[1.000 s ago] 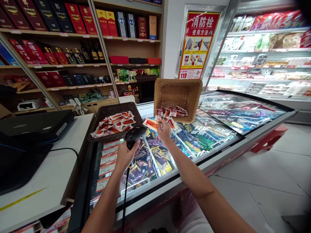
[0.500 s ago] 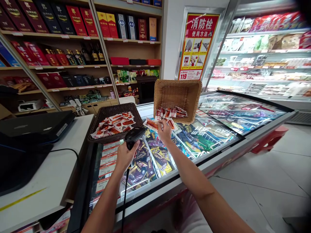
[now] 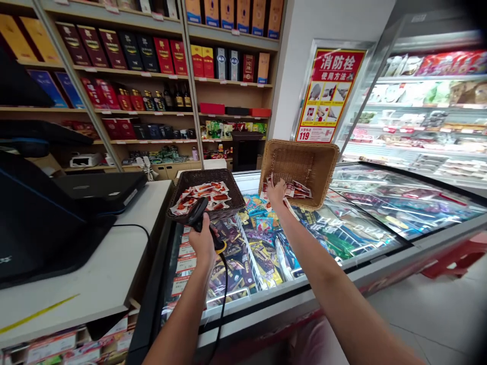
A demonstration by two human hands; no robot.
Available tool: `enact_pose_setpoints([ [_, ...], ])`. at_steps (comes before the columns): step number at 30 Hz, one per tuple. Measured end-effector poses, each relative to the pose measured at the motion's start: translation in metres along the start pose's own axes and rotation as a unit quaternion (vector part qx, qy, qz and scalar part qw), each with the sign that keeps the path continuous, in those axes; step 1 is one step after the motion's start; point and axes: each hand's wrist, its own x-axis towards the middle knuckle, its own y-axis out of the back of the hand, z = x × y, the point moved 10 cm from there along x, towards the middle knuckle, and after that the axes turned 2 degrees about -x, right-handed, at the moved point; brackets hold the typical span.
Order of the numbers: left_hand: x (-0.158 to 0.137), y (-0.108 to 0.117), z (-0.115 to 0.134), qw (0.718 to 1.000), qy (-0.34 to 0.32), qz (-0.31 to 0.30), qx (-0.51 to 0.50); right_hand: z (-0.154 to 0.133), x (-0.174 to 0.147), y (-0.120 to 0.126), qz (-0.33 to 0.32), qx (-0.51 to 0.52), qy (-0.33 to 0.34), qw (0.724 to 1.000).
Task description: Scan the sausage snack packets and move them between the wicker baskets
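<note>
My left hand [image 3: 203,241] is wrapped around a black barcode scanner [image 3: 198,209], whose cable hangs down past my wrist. The scanner's head tilts up in front of a dark brown wicker basket [image 3: 238,195], where several sausage packets [image 3: 205,190] lie in a pile. Farther right, my right hand [image 3: 277,191] reaches into the front left of a light brown wicker basket [image 3: 300,152]. Its fingers are closed at a sausage packet [image 3: 270,179], partly hidden by the hand. More packets [image 3: 302,189] lie beside it in that basket, which is tipped towards me.
Both baskets rest on a glass-topped chest freezer [image 3: 342,253] holding wrapped ice creams. A white counter [image 3: 95,268] with black equipment [image 3: 34,218] stands left. Behind are shelves of boxed bottles [image 3: 131,50]; a lit refrigerated display [image 3: 429,106] and a red stool [image 3: 454,258] are right.
My right hand has moved from in front of the light basket to inside it with a sausage packet. The scanner now points up and leftwards. The view has shifted left and upwards.
</note>
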Motion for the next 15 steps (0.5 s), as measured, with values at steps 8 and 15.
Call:
enact_pose_setpoints([
  [8, 0.007, 0.042, 0.021, 0.98, -0.078, 0.157, -0.093, -0.108, -0.104, -0.218, -0.27, -0.23, 0.105, 0.929],
  [15, 0.013, 0.047, 0.015, 0.98, -0.094, 0.161, -0.071, -0.118, -0.141, -0.293, -0.313, -0.257, 0.002, 0.914],
])
